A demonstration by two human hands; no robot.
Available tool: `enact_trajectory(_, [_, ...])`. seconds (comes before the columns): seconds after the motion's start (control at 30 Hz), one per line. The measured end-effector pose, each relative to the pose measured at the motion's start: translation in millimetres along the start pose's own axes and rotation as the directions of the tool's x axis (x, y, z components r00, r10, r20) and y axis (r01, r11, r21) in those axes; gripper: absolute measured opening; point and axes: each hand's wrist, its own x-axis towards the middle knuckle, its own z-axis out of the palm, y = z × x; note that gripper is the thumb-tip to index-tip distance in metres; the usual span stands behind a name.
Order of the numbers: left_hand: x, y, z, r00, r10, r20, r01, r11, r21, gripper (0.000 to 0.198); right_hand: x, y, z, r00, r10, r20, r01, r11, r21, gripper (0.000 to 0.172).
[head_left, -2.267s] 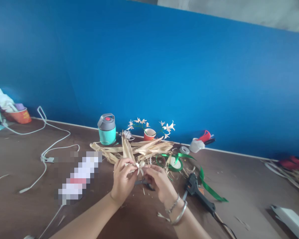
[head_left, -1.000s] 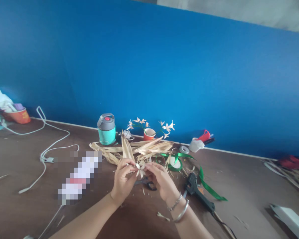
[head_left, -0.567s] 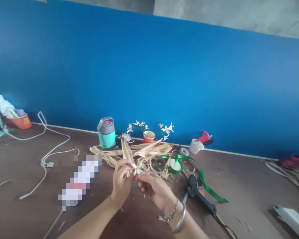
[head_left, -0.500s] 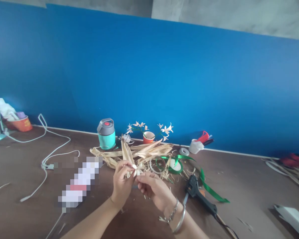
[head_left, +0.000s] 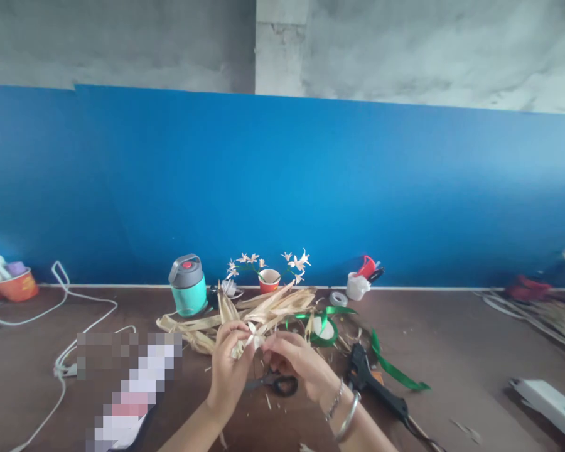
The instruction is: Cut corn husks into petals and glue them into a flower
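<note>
A small pale husk flower (head_left: 255,337) is pinched between the fingertips of my left hand (head_left: 230,358). My right hand (head_left: 292,359) has its thumb and fingers pressed together at the flower's right side; whatever they hold is too small to make out. Dried corn husks (head_left: 268,301) lie behind my hands. Dark scissors (head_left: 282,384) rest on the table below and between them. To the right are a roll of green ribbon (head_left: 324,329) and a black glue gun (head_left: 374,383).
A red cup (head_left: 269,281) with husk flowers on green stems stands behind the husks, beside a teal flask (head_left: 189,285). White cables (head_left: 87,296) run at left. A white cup with pens (head_left: 358,285) and a white box (head_left: 550,408) are at right.
The view has tilted up, so more wall shows. My hands have stayed together at the flower, and the scissors beneath them now show more clearly.
</note>
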Motion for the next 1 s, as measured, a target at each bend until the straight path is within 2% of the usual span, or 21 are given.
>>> enact_trajectory(0.13, [1,-2,10.0,0.999,0.035,-0.018,-0.035,0.999,-0.006,0.010,4,-1,-6,0.991,-0.069,-0.115,0.079,0.993,0.084,0.031])
enact_trajectory(0.27, [-4,-7,18.6,0.997,0.064,-0.031,-0.064,0.998,-0.004,0.009,6,1,-6,0.979,-0.104,-0.175,0.113,0.993,0.045,0.028])
enact_trajectory(0.37, [-6,-10,19.7,0.997,0.081,-0.003,-0.081,0.996,-0.022,0.009,7,4,-6,0.980,-0.099,-0.174,0.107,0.994,0.038,0.024])
enact_trajectory(0.5, [-8,-11,18.1,0.997,0.081,0.015,-0.080,0.996,-0.043,0.010,8,6,-5,0.988,-0.063,-0.143,0.079,0.990,0.113,0.018])
enact_trajectory(0.67, [-11,-10,17.2,0.999,0.043,-0.032,-0.041,0.998,0.037,0.006,8,5,-1,0.981,-0.045,-0.189,0.075,0.985,0.153,0.020])
enact_trajectory(0.87, [-10,-10,16.8,0.989,0.135,-0.067,-0.126,0.983,0.130,0.006,7,6,3,0.979,-0.037,-0.203,0.077,0.978,0.196,0.018])
enact_trajectory(1.0, [-11,-11,16.5,0.985,0.154,-0.080,-0.142,0.980,0.138,0.008,7,7,3,0.979,-0.018,-0.204,0.058,0.980,0.191,0.017])
